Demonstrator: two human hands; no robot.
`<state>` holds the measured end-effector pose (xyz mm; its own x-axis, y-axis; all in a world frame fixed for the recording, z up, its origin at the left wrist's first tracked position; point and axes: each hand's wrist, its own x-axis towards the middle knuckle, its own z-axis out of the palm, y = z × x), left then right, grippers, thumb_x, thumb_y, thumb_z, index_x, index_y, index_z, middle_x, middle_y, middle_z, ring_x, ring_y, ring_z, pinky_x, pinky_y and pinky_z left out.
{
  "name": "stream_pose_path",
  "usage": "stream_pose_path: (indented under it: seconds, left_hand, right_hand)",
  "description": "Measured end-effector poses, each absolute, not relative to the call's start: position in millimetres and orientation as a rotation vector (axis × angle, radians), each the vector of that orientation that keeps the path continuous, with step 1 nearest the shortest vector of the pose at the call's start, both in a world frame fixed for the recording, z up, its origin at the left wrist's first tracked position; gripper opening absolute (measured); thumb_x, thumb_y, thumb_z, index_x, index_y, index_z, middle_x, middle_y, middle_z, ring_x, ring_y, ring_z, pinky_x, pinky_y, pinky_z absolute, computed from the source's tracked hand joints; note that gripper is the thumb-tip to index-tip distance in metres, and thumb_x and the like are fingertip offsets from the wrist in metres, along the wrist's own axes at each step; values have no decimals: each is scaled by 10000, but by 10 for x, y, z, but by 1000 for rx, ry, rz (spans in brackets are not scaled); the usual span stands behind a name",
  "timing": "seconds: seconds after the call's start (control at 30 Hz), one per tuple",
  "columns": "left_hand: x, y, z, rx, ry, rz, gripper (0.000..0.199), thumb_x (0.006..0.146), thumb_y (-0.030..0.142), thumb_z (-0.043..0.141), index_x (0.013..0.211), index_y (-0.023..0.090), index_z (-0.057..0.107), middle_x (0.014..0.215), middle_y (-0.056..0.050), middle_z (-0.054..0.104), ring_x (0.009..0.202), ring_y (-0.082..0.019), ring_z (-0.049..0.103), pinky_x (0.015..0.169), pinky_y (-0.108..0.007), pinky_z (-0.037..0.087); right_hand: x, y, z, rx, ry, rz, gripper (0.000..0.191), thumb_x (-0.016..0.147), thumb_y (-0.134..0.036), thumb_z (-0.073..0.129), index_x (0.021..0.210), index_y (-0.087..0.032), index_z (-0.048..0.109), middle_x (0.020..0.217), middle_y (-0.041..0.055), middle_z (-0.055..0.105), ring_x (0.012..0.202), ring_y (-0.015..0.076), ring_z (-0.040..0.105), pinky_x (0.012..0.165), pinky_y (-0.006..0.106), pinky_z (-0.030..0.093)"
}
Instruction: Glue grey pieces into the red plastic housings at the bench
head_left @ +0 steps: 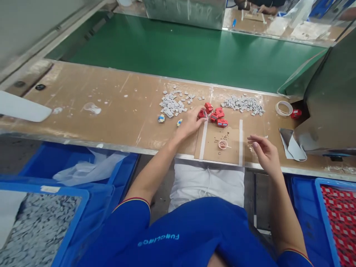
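Note:
My left hand (191,120) is curled around a small red plastic piece (202,114) on the bench, thumb and fingers on either side of it. Beside it lie several more red plastic pieces (221,122), some with grey parts. My right hand (265,154) hovers over the bench to the right, fingers loosely stretched and holding nothing. Between the hands stands a small round cup (223,144) with a thin white stick (228,147) across it. Loose grey tiles lie in a left pile (172,103) and a right pile (243,104).
A green conveyor belt (167,48) runs behind the bench. At right are a tape roll (284,108) and a metal housing (330,96). Blue crates hold grey pieces (47,222) at left and red pieces (340,218) at right. Another person's hands (261,9) show across the belt.

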<state>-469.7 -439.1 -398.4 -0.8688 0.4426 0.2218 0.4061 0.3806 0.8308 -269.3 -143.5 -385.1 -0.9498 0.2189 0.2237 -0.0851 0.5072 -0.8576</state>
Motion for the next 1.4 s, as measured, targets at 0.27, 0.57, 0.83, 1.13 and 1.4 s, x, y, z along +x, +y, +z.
stream_pose_path:
  seconds: [0.27, 0.57, 0.83, 1.13, 1.4]
  left_hand:
    - [-3803, -4591, -4157, 394, 1633, 2332, 581, 859, 547, 832, 1309, 223, 658, 1382, -134, 714, 977, -197, 797, 921, -331, 654]
    - [-3486, -4467, -4326, 503, 1740, 2234, 455, 869, 366, 861, 1271, 203, 722, 1304, -141, 777, 1124, -209, 772, 989, -320, 629]
    - [-3357, -4524, -4341, 539, 1827, 2129, 364, 873, 363, 854, 1190, 202, 774, 1216, -125, 814, 997, -202, 781, 868, -298, 619]
    - [-3340, -4562, -4381, 585, 1851, 2088, 370, 890, 342, 836, 1230, 211, 772, 1226, -130, 819, 1053, -222, 797, 926, -311, 629]
    - [-3367, -4569, -4353, 611, 1953, 1937, 319, 922, 255, 754, 1236, 199, 773, 1193, -109, 834, 950, -193, 800, 821, -264, 618]
  right_hand:
    - [-2623, -1900, -4079, 142, -2496, 1319, 304, 1007, -365, 673, 1291, -255, 686, 1010, 62, 756, 713, 168, 660, 670, 332, 584]
    - [-2891, -2195, -3955, 320, -2552, 1191, 158, 1046, -253, 609, 1089, -264, 761, 978, 66, 774, 835, 201, 722, 738, 346, 601]
    - [-2995, -2247, -3960, 208, -2506, 1165, 135, 1025, -257, 620, 984, -280, 747, 983, 61, 746, 880, 216, 722, 745, 373, 601]
    - [-2952, -2247, -4176, -57, -2291, 1305, 127, 1001, -377, 694, 928, -273, 704, 910, 49, 777, 874, 223, 755, 754, 393, 634]
    - [-2833, -2305, -4203, -443, -2061, 1663, 266, 945, -494, 771, 938, -247, 673, 882, 44, 792, 796, 209, 789, 735, 360, 674]
